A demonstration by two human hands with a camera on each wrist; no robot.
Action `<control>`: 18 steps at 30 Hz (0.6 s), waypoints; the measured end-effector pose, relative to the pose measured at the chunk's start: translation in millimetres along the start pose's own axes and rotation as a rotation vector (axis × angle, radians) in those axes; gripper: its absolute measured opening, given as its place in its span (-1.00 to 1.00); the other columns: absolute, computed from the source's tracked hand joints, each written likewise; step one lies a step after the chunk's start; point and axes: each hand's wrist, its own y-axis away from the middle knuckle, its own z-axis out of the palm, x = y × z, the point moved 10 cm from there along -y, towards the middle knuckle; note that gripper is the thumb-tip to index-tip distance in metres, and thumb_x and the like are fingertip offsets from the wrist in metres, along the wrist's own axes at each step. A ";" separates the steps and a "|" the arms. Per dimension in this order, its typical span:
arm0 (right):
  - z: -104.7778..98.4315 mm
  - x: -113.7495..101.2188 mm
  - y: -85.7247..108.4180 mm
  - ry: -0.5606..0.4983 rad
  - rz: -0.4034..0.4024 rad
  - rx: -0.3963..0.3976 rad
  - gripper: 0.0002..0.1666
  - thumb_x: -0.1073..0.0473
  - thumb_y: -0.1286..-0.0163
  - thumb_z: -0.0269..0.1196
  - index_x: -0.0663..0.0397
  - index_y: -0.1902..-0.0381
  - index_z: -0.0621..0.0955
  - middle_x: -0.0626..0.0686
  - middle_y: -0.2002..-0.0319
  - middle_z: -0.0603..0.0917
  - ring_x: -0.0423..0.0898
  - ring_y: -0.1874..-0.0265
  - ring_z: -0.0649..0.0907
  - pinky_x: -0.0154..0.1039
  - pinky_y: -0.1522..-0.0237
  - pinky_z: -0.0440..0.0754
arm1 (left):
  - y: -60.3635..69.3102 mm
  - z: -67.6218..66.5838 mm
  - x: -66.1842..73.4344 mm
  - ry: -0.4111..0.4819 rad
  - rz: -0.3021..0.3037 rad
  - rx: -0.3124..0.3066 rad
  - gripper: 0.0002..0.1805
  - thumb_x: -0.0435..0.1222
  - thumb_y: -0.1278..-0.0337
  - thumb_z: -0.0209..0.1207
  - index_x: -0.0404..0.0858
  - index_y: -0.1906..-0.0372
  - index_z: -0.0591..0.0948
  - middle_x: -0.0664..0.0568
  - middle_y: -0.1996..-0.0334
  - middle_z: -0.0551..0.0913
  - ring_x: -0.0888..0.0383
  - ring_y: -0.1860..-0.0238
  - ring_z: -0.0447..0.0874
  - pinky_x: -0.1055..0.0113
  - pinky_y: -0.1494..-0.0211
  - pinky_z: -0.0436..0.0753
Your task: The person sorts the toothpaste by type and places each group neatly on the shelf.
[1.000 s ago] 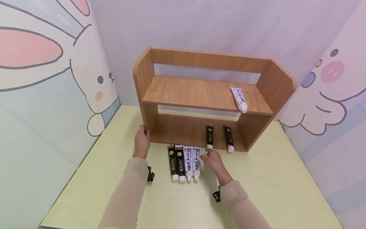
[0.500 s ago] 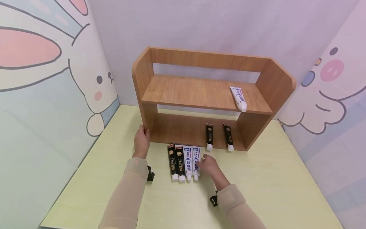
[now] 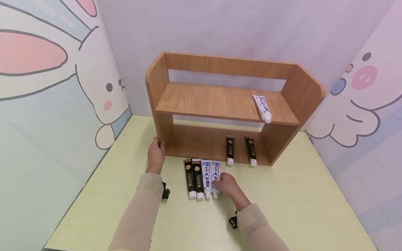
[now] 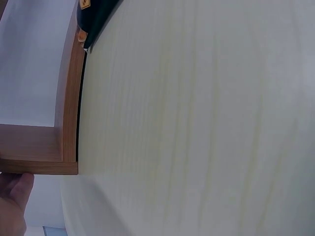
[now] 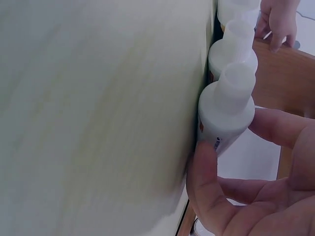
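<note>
Two black and two white toothpaste tubes lie side by side on the table in front of a wooden shelf [image 3: 191,141]. My right hand [image 3: 228,185] pinches the rightmost white toothpaste tube [image 3: 216,170] from its right side. In the right wrist view, thumb and fingers lie on either side of that tube's white shoulder [image 5: 221,115], just behind the cap. At the shelf's lower left corner, my left hand [image 3: 155,156] grips the edge of the side panel [image 3: 153,94]. Only part of this hand shows in the left wrist view, against the panel.
One white tube [image 3: 262,108] lies on the upper board at the right. Two black tubes, one [image 3: 230,149] left of the other [image 3: 251,150], rest on the lower board, caps forward. Pale yellow tabletop [image 3: 301,198] extends around the shelf.
My right hand has left the black tube's cap on the lower board, moved down and nearer, and taken hold of the rightmost white toothpaste tube. My left hand stays at the shelf.
</note>
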 end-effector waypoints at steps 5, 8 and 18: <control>1.9 1.3 -0.2 0.002 0.026 -0.001 -0.48 0.16 -0.25 0.35 0.45 -0.01 0.52 0.14 0.34 0.55 0.01 0.37 0.53 -0.13 0.35 0.56 | -0.8 0.9 -0.3 -0.003 0.003 0.004 -0.70 -0.28 -0.50 -0.04 -0.37 -0.16 0.39 -0.26 0.02 0.53 -0.15 0.06 0.56 -0.03 0.05 0.60; 1.7 0.8 0.6 0.007 0.026 0.008 -0.47 0.16 -0.22 0.37 0.45 -0.01 0.52 0.14 0.34 0.55 0.02 0.37 0.53 -0.13 0.35 0.56 | -1.2 0.6 -0.3 -0.004 0.009 0.007 -0.70 -0.29 -0.50 -0.03 -0.38 -0.15 0.39 -0.27 0.04 0.53 -0.15 0.08 0.56 -0.03 0.06 0.60; 3.9 0.5 1.7 -0.007 0.034 -0.020 -0.43 0.21 -0.19 0.38 0.47 -0.06 0.48 0.16 0.34 0.54 0.00 0.45 0.56 -0.18 0.46 0.59 | -0.9 0.1 1.5 0.001 0.023 0.010 -0.72 -0.30 -0.49 -0.03 -0.40 -0.12 0.39 -0.27 0.08 0.53 -0.16 0.12 0.55 -0.02 0.10 0.60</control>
